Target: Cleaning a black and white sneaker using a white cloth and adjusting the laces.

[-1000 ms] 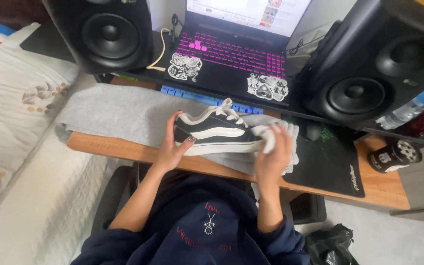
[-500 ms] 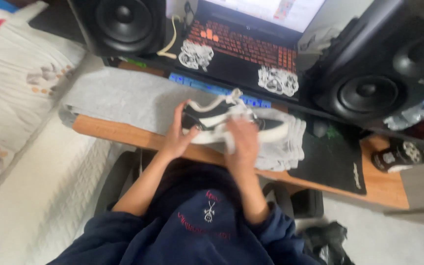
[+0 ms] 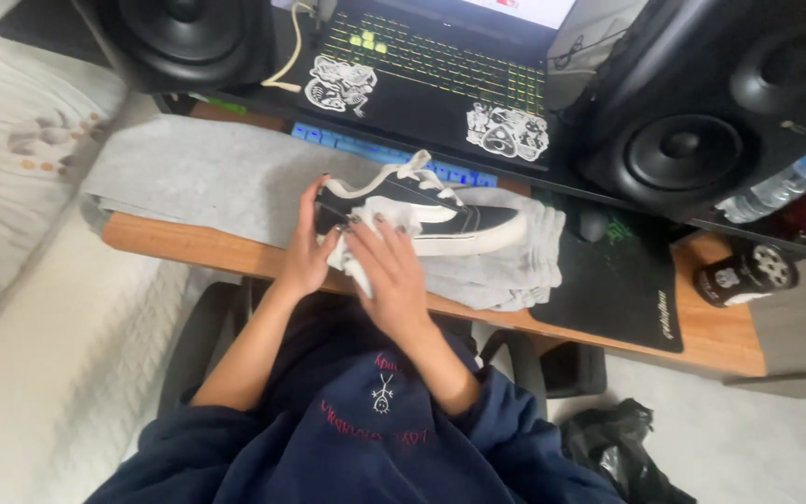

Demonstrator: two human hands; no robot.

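- Head view: my left hand (image 3: 305, 261) wraps its fingers around the heel of the black sneaker (image 3: 422, 213), gripping it.
- The sneaker lies on its side on the grey towel (image 3: 216, 177), just in front of the laptop (image 3: 422, 79).
- My right hand (image 3: 389, 271) presses a white cloth (image 3: 366, 243) against the sneaker's heel side, fingers curled over the cloth.

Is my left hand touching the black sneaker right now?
Touching. The head view shows the left hand gripping the heel of the black sneaker.
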